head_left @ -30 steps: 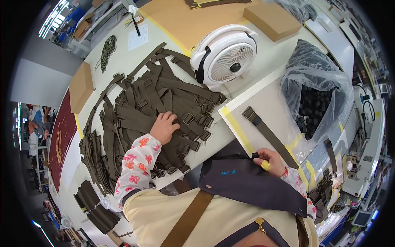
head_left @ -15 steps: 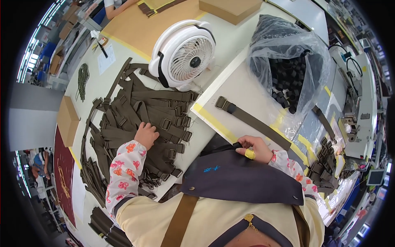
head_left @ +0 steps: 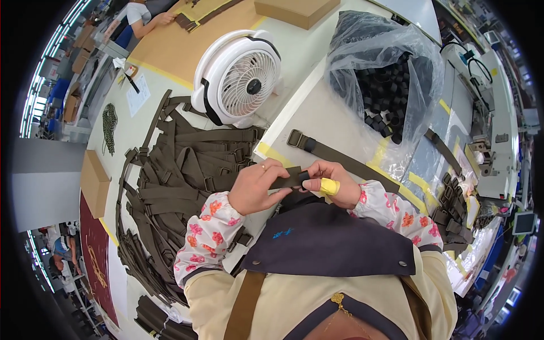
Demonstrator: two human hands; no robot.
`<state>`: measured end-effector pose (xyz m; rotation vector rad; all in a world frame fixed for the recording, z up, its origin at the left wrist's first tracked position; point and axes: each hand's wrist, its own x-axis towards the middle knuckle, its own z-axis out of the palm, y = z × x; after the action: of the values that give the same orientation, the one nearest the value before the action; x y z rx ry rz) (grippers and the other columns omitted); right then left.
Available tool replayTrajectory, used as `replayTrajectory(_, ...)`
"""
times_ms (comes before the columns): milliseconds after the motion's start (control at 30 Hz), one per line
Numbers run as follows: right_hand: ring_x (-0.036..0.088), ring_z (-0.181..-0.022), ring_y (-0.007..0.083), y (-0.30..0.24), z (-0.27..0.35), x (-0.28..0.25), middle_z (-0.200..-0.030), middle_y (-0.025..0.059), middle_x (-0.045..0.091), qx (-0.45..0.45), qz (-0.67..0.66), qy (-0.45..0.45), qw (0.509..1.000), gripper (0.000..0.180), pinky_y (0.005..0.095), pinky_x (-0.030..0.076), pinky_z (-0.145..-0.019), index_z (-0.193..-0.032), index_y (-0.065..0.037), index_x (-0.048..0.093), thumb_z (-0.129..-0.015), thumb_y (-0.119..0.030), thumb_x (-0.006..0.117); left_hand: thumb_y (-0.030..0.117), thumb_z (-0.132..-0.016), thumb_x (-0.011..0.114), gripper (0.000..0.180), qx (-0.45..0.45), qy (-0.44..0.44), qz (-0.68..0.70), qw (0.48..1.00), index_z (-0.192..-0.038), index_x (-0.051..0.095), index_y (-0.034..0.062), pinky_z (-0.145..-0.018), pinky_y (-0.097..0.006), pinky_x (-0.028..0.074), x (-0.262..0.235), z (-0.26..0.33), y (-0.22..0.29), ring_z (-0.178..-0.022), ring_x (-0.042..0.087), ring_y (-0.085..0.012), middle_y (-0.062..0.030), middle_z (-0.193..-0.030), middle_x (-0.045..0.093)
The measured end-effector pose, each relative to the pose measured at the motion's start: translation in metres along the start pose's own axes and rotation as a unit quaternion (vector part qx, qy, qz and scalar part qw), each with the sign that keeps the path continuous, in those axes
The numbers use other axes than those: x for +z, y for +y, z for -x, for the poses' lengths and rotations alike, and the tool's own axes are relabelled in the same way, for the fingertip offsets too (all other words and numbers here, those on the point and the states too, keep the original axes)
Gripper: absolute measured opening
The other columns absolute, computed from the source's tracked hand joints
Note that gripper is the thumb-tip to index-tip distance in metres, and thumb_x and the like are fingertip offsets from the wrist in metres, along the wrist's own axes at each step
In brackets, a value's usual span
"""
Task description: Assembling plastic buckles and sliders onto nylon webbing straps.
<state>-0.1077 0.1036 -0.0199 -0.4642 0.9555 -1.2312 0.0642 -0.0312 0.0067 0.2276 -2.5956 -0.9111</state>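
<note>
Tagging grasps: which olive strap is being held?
The strap pinched in the left hand, by the black loop in the right hand; the other straps lie ungrasped.

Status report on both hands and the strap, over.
Left hand pinching olive strap. Right hand holding small black band at strap's end. White fan stands beyond, clear of both hands.

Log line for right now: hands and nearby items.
left hand: pinching flat olive-brown webbing strap; right hand: pinching small black loop at strap; loop around strap: unclear; beside left hand: pile of buckled straps
</note>
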Motion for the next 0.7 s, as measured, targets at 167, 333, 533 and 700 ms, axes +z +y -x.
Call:
replayTrajectory(167, 0.059, -0.076, 0.0123, 0.005, 0.010, -0.003, -0.084, 0.0046, 0.059, -0.001, -0.085, 0.028, 0.996, 0.015, 0.0257, 0.050, -0.069, -0.084, -0.003, 0.053, -0.078, -0.010, 0.065, 0.013, -0.062, 0.073, 0.027, 0.081, 0.049, -0.005, 0.995, -0.083, 0.057, 0.0080, -0.057, -0.031, 0.046, 0.016, 0.002, -0.007, -0.068, 0.057, -0.0227, -0.0053, -0.086, 0.056)
replayTrajectory(333, 0.062, -0.081, 0.0185, -0.004, 0.018, -0.009, -0.090, 0.0101, 0.061, 0.068, -0.075, 0.052, 0.993, 0.019, 0.0258, 0.051, -0.069, -0.090, -0.004, 0.054, -0.081, -0.018, 0.062, 0.011, -0.061, 0.074, 0.025, 0.075, 0.073, -0.006, 0.994, -0.081, 0.060, 0.0086, -0.055, -0.029, 0.046, 0.015, 0.004, -0.002, -0.068, 0.056, -0.0202, -0.0043, -0.089, 0.057)
replayTrajectory(533, 0.064, -0.067, 0.0178, -0.002, 0.017, -0.010, -0.085, 0.0143, 0.063, 0.144, -0.051, -0.004, 0.988, 0.016, 0.0241, 0.052, -0.059, -0.089, -0.004, 0.053, -0.083, -0.017, 0.059, 0.011, -0.060, 0.072, 0.024, 0.140, 0.043, -0.056, 0.988, -0.080, 0.059, 0.0092, -0.051, -0.027, 0.044, 0.022, 0.004, 0.005, -0.062, 0.051, -0.0175, -0.0017, -0.090, 0.056)
replayTrajectory(700, 0.064, -0.065, 0.0159, -0.003, 0.016, -0.001, -0.080, 0.0136, 0.064, 0.170, -0.024, -0.016, 0.985, 0.026, 0.0216, 0.049, -0.054, -0.089, -0.002, 0.053, -0.082, -0.026, 0.062, 0.016, -0.062, 0.069, 0.026, 0.096, 0.043, 0.001, 0.994, -0.079, 0.052, 0.0070, -0.050, -0.031, 0.043, 0.035, 0.004, 0.011, -0.062, 0.053, -0.0210, -0.0044, -0.088, 0.054)
